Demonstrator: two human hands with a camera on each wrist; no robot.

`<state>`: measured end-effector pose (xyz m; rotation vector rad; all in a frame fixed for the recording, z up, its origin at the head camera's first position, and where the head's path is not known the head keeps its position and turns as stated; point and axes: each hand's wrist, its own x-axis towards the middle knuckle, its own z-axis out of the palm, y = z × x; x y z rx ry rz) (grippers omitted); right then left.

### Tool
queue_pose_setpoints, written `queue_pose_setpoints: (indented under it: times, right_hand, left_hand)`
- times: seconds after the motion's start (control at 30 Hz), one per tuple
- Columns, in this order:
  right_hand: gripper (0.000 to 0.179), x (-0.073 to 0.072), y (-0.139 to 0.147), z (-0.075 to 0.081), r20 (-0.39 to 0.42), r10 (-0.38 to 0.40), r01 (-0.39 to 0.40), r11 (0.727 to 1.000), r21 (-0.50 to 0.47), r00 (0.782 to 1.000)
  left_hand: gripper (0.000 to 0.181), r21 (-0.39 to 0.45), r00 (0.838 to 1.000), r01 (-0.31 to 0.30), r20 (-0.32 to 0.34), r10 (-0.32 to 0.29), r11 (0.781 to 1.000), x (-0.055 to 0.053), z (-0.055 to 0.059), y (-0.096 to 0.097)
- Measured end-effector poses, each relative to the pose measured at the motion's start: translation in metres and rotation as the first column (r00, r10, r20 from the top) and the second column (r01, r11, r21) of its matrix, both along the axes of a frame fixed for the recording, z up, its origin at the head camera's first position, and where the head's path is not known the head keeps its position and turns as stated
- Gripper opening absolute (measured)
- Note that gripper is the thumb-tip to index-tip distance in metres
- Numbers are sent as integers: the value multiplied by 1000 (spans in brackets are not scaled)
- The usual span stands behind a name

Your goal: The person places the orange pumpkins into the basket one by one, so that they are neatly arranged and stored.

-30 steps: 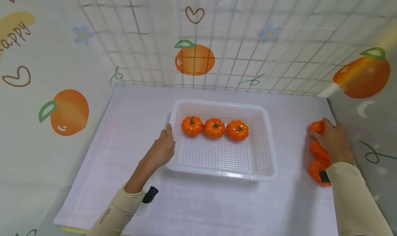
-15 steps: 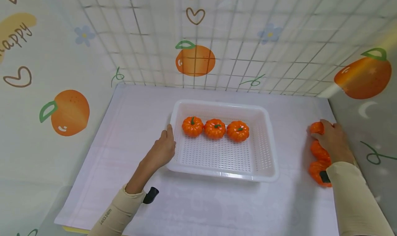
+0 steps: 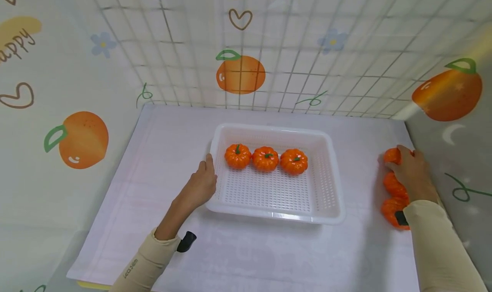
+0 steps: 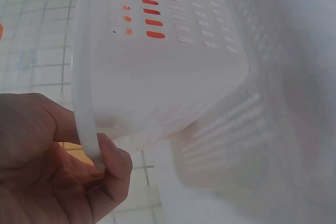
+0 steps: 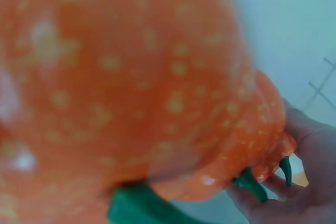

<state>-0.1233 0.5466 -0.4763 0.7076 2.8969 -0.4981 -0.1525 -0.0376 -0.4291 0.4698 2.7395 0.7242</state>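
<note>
A white perforated plastic basket (image 3: pixel 274 215) stands on the table with a row of 3 small orange toy pumpkins (image 3: pixel 265 159) inside. My left hand (image 3: pixel 200 184) pinches the basket's left rim; in the left wrist view the thumb and fingers (image 4: pixel 116 163) curl around its edge. At the table's right side, another 3 pumpkins stand in a line. My right hand (image 3: pixel 414 174) holds the farthest one (image 3: pixel 392 156), its fingers wrapped about it. The middle pumpkin (image 3: pixel 395 185) and the near pumpkin (image 3: pixel 393 211) are partly hidden by that arm. Green stems show in the right wrist view.
A white cloth covers the table (image 3: pixel 246 258). Behind it rises a wire grid under a printed sheet (image 3: pixel 284 83). Printed curtains close in the left side and the right side (image 3: pixel 457 155), the latter close beside my right forearm.
Both hands keep their places, at the basket rim and at the far right pumpkin. The basket and pumpkins stay put; only a slight camera shift shows.
</note>
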Motion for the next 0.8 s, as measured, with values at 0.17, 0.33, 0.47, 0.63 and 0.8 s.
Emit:
queue_pose_setpoints:
  times: [0.17,0.33,0.47,0.63,0.8]
  right_hand:
    - [70,-5,-10,10,-95,55,-53,998,27,994]
    - [63,-12,-22,26,-158,110,-104,994,42,981]
    - [68,-17,-30,35,-123,92,-90,996,21,988]
    - [74,-23,-40,41,-118,64,-64,998,2,991]
    - [77,-29,-48,45,-84,37,-36,999,12,996]
  left_hand:
    - [67,-5,1000,0,0,0,1000,0,0,-1]
    - [68,4,1000,-13,26,13,1000,0,1,-1]
    - [68,12,999,-19,42,18,1000,0,1,-1]
    - [68,19,998,-24,51,23,1000,0,0,0]
    - [68,30,999,-21,49,19,999,-1,0,0]
